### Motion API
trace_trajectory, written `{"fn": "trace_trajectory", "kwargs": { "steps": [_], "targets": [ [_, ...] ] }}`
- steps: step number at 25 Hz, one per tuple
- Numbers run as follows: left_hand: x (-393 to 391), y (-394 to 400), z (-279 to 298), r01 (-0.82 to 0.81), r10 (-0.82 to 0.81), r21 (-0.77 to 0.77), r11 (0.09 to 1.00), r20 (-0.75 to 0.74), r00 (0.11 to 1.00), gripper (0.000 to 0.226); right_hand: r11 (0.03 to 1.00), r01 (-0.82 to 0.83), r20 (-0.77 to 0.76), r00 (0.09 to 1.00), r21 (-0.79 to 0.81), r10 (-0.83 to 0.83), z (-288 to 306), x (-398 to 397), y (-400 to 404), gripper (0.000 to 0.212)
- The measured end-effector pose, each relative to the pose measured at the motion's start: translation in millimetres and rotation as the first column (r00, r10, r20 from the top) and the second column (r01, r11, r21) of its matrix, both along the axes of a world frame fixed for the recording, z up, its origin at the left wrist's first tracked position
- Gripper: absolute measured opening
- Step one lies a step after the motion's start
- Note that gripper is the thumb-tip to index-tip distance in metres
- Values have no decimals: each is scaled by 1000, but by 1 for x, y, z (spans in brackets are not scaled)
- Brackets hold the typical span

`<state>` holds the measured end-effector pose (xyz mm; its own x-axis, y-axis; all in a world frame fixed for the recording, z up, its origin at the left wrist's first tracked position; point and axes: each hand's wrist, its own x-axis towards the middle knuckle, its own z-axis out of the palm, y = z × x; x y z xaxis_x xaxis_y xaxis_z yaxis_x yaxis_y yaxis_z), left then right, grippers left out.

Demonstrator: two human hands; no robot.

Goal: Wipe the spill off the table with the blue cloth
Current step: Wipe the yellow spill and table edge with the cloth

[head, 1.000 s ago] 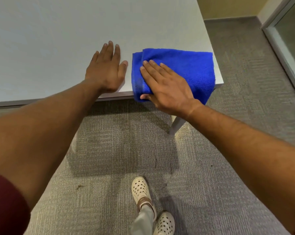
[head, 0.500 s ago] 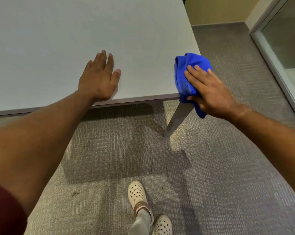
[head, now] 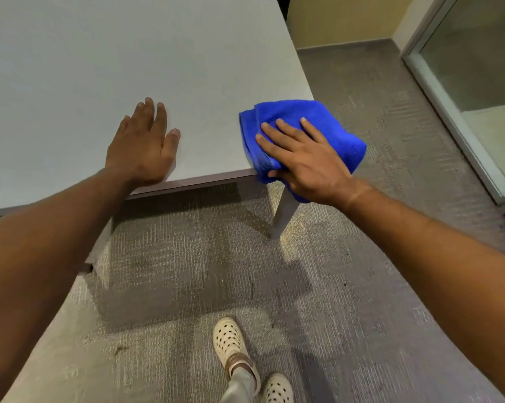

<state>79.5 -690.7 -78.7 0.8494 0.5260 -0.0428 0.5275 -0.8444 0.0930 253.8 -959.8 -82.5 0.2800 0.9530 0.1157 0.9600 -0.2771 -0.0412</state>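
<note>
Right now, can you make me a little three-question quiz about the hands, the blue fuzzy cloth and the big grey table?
1. True or false: the left hand lies flat on the grey tabletop, apart from the blue fuzzy cloth.
2. Where on the table does the cloth sit? A) the middle B) the near right corner, partly hanging over the edge C) the far left side
3. Fill in the gap: the right hand presses on the ____.

Key: 1 true; 2 B; 3 cloth.
</note>
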Motion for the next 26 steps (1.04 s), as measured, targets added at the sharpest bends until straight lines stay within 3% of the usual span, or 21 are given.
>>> {"fn": "trace_trajectory", "kwargs": {
  "steps": [2, 4, 6, 8, 10, 12, 15, 17, 26],
  "targets": [
    [1, 1, -1, 6, -5, 13, 1000, -5, 1000, 71, 996, 91, -52, 995, 3, -90, 3, 8, -16, 64],
    [1, 2, 0, 1, -1, 9, 1000, -9, 1000, 71, 985, 164, -207, 963, -62, -173, 9, 16, -24, 69],
    [1, 0, 0, -4, 4, 5, 1000, -10, 1000, 69, 976, 201, -474, 853, -89, -219, 17, 17, -22, 72],
    [0, -1, 1, -17, 17, -13, 1000, -9, 1000, 68, 949, 316, -632, 734, -5, -248, 23, 12, -16, 68],
    [1, -1, 5, -21, 21, -45, 999, 1, 1000, 68, 879, 474, -611, 712, 56, -345, 21, 8, -11, 66],
    [5, 0, 8, -2, 4, -68, 998, 31, 1000, 68, 817, 577, -556, 679, 0, -480, 18, 5, 0, 71],
    [20, 7, 14, 30, -25, -117, 993, 46, 999, 72, 782, 618, -390, 701, -86, -597, 14, 3, 23, 74],
    [33, 12, 15, 42, -37, -131, 990, 38, 999, 74, 779, 620, -337, 716, -94, -611, 14, 7, 38, 74],
    [87, 47, 6, 106, -103, -93, 990, 36, 994, 71, 758, 644, -360, 688, -97, -630, 14, 65, 98, 70]
  ]
}}
